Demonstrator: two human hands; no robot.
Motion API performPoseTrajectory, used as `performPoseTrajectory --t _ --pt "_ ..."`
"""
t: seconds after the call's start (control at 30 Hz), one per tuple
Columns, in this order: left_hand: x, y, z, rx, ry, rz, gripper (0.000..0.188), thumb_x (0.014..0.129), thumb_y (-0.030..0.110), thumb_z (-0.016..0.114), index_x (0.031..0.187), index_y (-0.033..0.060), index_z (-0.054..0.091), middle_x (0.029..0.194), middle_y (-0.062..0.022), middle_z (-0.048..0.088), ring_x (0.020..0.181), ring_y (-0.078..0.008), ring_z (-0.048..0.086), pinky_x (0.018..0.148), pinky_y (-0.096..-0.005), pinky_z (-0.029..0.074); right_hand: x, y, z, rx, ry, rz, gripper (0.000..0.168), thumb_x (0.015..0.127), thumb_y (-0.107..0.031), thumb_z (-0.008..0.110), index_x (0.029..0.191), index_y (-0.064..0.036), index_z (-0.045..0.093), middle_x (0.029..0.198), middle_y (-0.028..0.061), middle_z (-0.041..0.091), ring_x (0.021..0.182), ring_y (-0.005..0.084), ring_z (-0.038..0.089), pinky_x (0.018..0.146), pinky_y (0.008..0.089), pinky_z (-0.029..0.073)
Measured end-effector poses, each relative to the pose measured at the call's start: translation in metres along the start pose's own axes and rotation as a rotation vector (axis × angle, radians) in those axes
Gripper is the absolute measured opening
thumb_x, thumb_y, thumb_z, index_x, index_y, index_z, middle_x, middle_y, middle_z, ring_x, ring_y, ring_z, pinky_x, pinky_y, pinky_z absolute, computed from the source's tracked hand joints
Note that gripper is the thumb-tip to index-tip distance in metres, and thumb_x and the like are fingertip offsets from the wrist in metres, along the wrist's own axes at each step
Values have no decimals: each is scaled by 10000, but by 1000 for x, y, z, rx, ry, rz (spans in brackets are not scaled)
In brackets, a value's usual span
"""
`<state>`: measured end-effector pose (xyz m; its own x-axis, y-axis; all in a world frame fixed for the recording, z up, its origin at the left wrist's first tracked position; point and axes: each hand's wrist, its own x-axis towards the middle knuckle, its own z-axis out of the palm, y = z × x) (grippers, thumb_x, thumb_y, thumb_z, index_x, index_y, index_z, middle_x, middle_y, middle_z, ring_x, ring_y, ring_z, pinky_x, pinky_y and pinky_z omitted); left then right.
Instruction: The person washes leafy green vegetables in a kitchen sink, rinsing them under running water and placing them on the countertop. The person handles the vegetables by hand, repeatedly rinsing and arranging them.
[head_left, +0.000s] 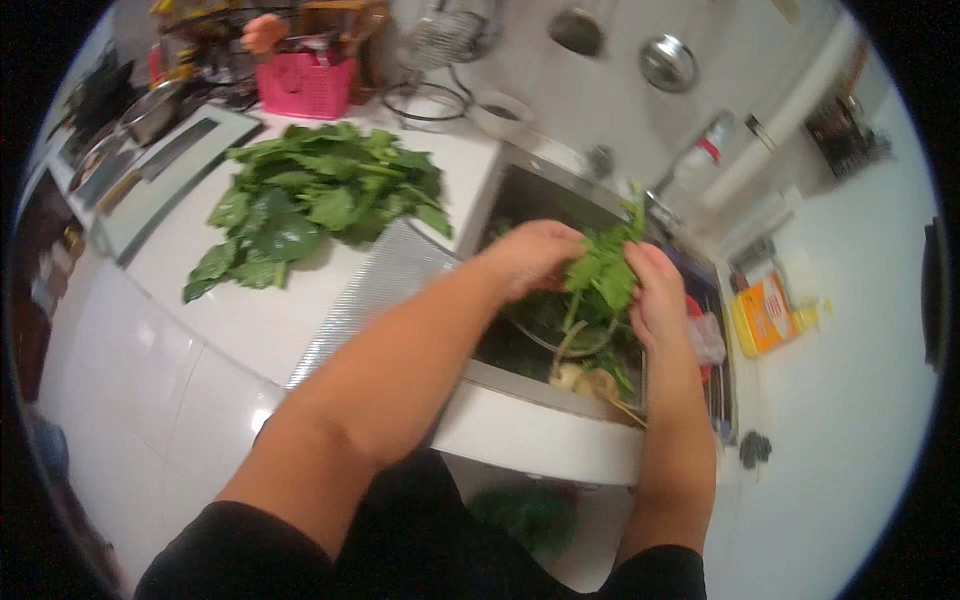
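Observation:
Above a metal sink (517, 184), my left hand (541, 255) and my right hand (656, 292) hold a bunch of leafy greens (606, 274) between them. My left fingers pinch its left side, and my right fingers grip its right side. Below the hands, a round bowl or basin (555, 346) with more greens sits in the sink, partly hidden. Pale roots or stem ends (581, 379) lie near the sink's front edge. A large pile of wet-looking green leaves (322, 195) is spread on the white counter to the left.
A ridged metallic sheet (375, 292) lies beside the sink's left edge. Farther left, a knife (161, 157) rests on a glass-like board (169, 191). At the back stands a pink basket (306, 86). On the right are a faucet (664, 210) and a yellow-orange bottle (763, 315).

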<state>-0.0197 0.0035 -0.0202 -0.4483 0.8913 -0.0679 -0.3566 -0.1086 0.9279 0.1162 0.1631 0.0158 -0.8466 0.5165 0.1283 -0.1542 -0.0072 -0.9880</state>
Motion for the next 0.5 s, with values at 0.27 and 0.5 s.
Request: performPoseTrajectory --t 0.27,0.5 --pt "-3 -14 14 1166 118 24 356 864 288 611 1161 92 634 1117 -170 664 1052 -343 634 897 -445 505 16 -56 68 -709 -115 -375 210 895 -151 661 1013 21 686 901 51 689 792 111 604 727 261 476" --pt "6 -32 2 1261 82 172 366 858 255 597 1187 100 633 1190 -145 645 1075 -347 619 877 -462 505 59 -83 242 -845 -524 -516 263 892 -234 625 995 0 687 816 117 676 745 209 638 691 317 487"
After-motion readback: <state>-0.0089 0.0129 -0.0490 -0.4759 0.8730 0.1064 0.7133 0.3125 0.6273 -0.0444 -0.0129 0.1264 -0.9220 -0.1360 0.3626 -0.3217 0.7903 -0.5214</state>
